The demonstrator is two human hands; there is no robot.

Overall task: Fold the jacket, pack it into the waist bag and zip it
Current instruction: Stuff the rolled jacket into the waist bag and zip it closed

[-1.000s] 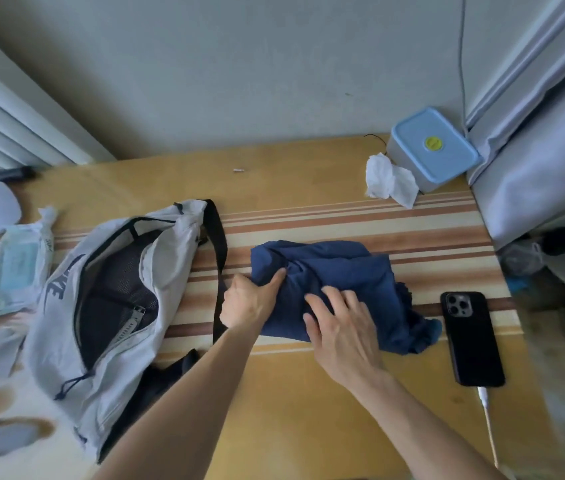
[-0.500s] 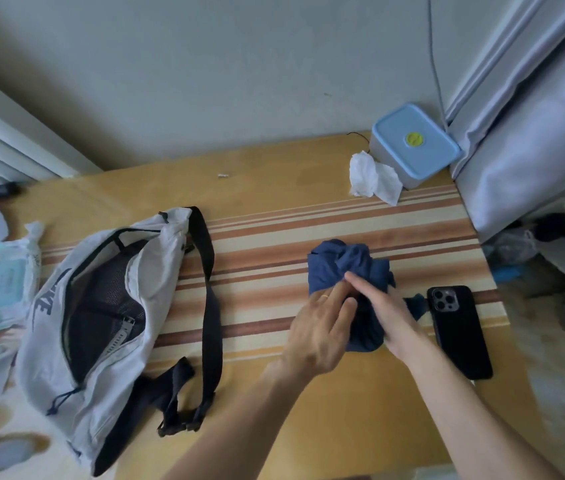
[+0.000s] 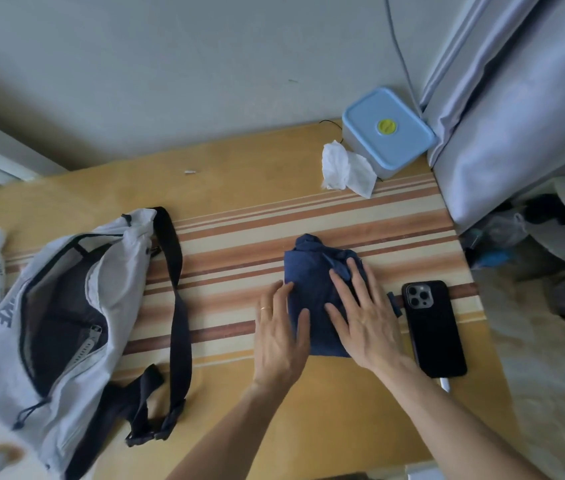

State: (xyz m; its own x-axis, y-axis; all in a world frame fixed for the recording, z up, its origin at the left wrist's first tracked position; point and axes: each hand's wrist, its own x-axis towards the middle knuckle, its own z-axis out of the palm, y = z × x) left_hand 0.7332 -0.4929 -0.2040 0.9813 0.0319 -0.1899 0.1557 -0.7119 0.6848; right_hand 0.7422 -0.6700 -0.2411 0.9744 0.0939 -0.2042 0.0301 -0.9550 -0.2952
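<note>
The navy blue jacket (image 3: 312,271) lies folded into a small compact packet on the striped part of the wooden table (image 3: 239,188). My left hand (image 3: 281,337) rests flat on its left edge, fingers spread. My right hand (image 3: 364,317) presses flat on its right side, fingers apart. Neither hand grips the cloth. The light grey waist bag (image 3: 66,306) lies to the left with its main zip open, showing a dark mesh lining. Its black strap (image 3: 177,292) curls toward the table's front.
A black phone (image 3: 433,327) lies face down just right of the jacket, cable plugged in at its near end. A blue-lidded box (image 3: 386,131) and a crumpled white tissue (image 3: 346,168) sit at the back right. A grey curtain (image 3: 516,116) hangs at right. Wipe packets lie at far left.
The jacket went from a wide, loose fold to a small tight packet further right. Both hands moved with it and now lie flat on top instead of pinching it.
</note>
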